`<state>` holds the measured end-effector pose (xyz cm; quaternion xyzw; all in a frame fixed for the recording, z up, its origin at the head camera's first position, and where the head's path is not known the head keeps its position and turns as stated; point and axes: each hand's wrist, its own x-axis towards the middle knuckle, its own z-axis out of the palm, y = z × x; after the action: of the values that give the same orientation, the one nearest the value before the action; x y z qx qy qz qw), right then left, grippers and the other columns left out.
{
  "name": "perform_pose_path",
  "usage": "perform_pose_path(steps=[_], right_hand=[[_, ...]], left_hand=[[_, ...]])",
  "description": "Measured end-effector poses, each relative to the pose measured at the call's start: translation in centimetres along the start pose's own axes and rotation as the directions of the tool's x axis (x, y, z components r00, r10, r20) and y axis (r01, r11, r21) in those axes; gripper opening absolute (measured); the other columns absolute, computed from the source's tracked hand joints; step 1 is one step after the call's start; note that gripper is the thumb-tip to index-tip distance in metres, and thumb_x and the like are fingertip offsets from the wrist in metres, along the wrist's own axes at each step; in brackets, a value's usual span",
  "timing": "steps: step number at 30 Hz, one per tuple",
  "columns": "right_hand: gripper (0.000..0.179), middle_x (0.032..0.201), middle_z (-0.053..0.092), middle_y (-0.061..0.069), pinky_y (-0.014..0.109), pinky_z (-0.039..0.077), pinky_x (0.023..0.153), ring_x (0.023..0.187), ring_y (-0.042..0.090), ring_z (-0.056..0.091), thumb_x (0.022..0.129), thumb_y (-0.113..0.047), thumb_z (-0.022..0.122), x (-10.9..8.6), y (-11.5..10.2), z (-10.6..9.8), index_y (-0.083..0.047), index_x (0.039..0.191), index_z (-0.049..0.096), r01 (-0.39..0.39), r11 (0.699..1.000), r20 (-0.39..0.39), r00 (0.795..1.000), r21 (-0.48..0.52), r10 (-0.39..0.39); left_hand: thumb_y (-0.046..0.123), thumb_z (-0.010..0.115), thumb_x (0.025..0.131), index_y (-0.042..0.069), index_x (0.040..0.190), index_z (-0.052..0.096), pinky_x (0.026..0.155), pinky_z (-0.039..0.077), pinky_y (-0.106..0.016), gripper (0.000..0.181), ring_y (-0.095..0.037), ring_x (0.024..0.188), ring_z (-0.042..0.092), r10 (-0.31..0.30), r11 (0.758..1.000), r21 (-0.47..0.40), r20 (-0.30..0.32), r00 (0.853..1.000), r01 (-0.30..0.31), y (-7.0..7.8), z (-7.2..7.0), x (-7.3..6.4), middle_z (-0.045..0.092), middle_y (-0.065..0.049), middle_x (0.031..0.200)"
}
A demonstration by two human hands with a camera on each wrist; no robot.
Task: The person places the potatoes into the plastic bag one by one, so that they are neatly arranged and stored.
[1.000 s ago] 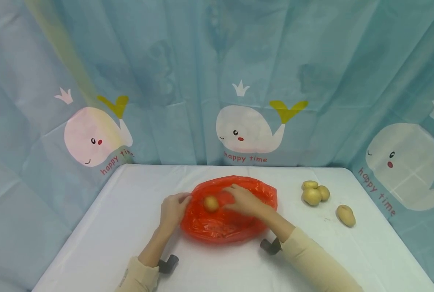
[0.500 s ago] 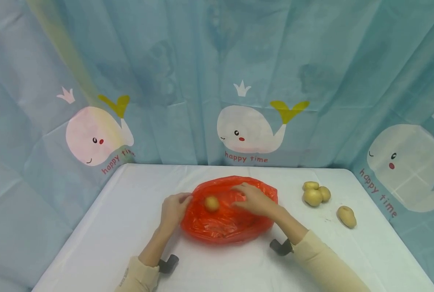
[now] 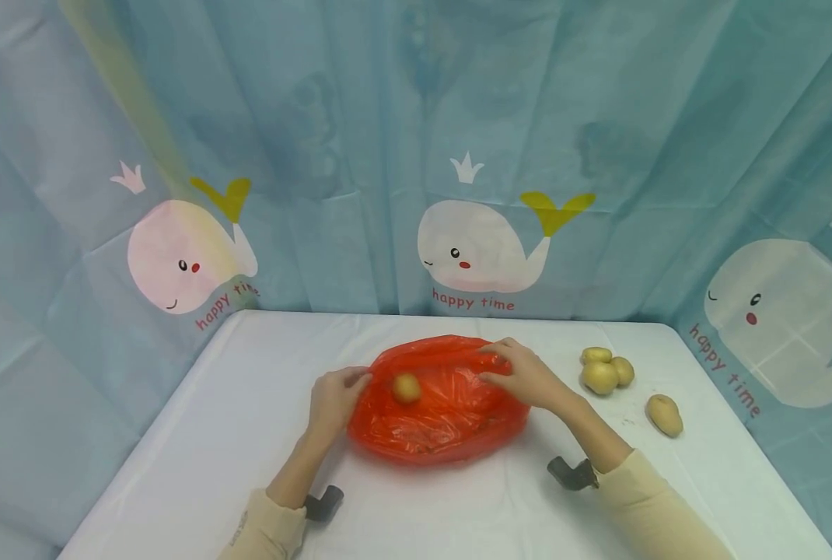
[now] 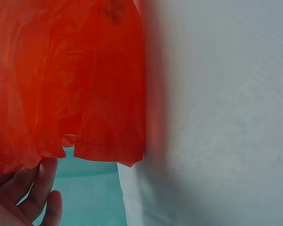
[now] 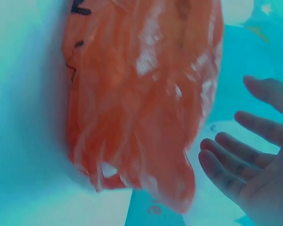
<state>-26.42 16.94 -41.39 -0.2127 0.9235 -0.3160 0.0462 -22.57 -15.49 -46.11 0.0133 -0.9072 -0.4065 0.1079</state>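
Note:
A red plastic bag lies mouth up on the table, its rim spread wide. One potato sits inside, toward the left. At the bag's left rim, my left hand pinches the plastic between thumb and fingers; the left wrist view shows its fingers at the bag's edge, the thumb hidden. My right hand is over the right rim with fingers spread and nothing held. In the right wrist view its fingers are apart from the bag.
Three potatoes are clustered at the back right of the white table. Another potato lies alone nearer the right edge. Behind the table hangs a blue curtain with whale prints.
My right hand has drawn back rightward from over the bag's middle to its right rim. The left hand stays at the left rim, and the potato in the bag keeps its place.

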Motion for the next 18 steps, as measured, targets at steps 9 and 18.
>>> perform_pose_path(steps=[9,18], right_hand=[[0.040,0.128,0.054,0.017,0.044,0.060,0.082,0.106,0.035,0.061,0.089,-0.023,0.070,-1.7,2.0,-2.0,-0.006,0.125,0.061,0.005,1.000,-0.139,0.990,0.030,-0.001],[0.039,0.128,0.053,0.019,0.043,0.060,0.080,0.107,0.038,0.060,0.090,-0.024,0.069,-3.3,4.2,-3.1,-0.006,0.124,0.062,-0.044,0.999,-0.194,0.980,0.022,0.048]], left_hand=[[0.024,0.067,0.093,0.007,0.116,0.071,0.092,0.056,-0.046,0.029,-0.030,0.107,0.068,0.002,1.000,0.002,0.003,1.000,-0.002,-0.2,0.3,0.0,0.074,-0.011,0.111],[0.022,0.066,0.093,0.008,0.114,0.072,0.094,0.055,-0.047,0.026,-0.029,0.108,0.068,0.033,0.999,0.001,-0.039,0.999,-0.033,-0.1,0.2,-0.2,0.074,-0.010,0.110]])
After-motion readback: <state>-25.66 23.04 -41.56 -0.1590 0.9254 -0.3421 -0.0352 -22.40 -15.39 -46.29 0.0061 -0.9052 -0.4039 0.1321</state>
